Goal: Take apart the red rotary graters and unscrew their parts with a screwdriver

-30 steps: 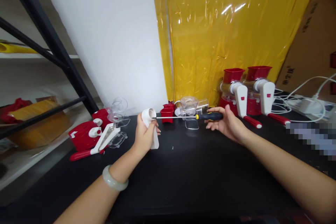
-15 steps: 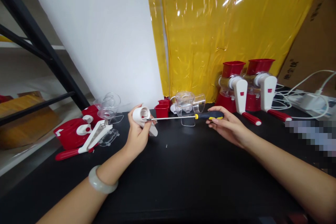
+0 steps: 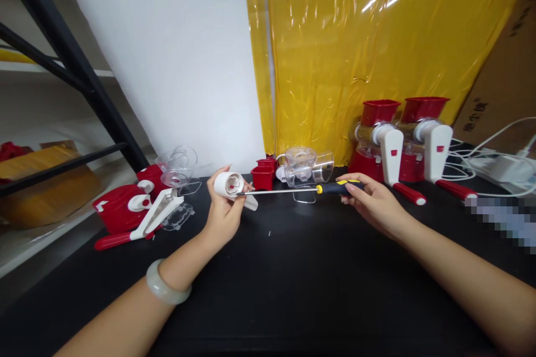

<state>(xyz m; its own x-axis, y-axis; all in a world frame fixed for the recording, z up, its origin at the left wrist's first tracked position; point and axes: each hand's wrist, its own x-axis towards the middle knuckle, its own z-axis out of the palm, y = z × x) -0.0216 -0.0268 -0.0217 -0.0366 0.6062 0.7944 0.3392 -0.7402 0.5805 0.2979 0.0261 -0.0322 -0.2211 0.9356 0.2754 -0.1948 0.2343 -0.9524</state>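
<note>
Left hand (image 3: 223, 216) closed around white crank part (image 3: 223, 186), just left of red cup (image 3: 262, 178); right hand (image 3: 373, 201) grips screwdriver (image 3: 320, 189) by its handle, right of red cup. Screwdriver tip hard to make out at white crank part's open end.

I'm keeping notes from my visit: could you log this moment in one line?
left hand: holds white part | right hand: holds screwdriver | tip: at part's round end | beyond: clear plastic pieces
</note>
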